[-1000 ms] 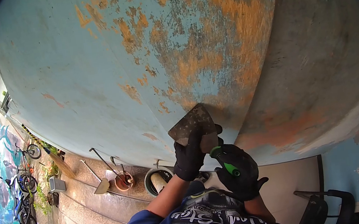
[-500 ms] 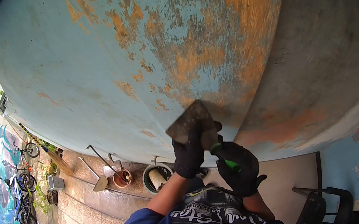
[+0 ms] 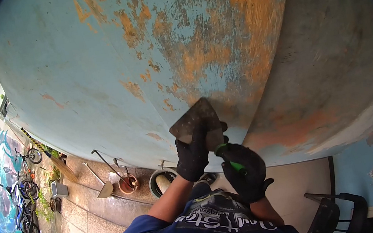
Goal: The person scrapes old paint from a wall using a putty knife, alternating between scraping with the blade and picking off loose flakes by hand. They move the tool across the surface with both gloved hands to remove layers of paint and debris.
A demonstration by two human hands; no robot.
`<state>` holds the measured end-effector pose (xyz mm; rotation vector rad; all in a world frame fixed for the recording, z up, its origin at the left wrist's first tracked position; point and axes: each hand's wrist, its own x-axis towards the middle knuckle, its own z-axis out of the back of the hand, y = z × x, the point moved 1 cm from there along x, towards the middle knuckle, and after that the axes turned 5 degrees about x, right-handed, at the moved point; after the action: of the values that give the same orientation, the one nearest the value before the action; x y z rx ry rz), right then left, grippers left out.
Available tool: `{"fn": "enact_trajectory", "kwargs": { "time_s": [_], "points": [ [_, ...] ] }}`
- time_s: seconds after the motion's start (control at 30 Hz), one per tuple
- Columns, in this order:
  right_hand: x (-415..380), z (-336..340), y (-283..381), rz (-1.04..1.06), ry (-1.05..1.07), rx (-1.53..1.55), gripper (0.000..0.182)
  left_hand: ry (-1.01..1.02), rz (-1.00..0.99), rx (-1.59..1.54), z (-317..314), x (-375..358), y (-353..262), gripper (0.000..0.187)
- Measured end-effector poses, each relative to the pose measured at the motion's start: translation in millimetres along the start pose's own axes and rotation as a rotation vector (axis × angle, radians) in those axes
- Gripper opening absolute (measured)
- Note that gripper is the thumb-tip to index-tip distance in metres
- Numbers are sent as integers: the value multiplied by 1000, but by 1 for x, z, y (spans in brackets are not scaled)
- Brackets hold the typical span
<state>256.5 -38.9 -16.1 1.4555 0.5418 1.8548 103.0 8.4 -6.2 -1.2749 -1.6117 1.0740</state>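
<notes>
Right hand (image 3: 246, 174): clamped on the scraper's (image 3: 192, 119) green handle, seemingly for control | left hand (image 3: 193, 157): clamped about its blade, I judge for steadiness | scraper: before the peeling painted surface (image 3: 113, 98); edge contact I can't confirm

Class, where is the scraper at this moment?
In the head view, the scraper is near the middle, at the peeling painted surface, its green handle in the right grip and the left grip on its blade.
</notes>
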Motion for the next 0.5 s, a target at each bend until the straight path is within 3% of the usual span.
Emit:
{"fn": "enact_trajectory", "kwargs": {
  "time_s": [0.5],
  "points": [
    [1, -8, 1, -47, -65, 107, 36, 40, 40, 22, -3, 2, -10, 41]
  ]
}}
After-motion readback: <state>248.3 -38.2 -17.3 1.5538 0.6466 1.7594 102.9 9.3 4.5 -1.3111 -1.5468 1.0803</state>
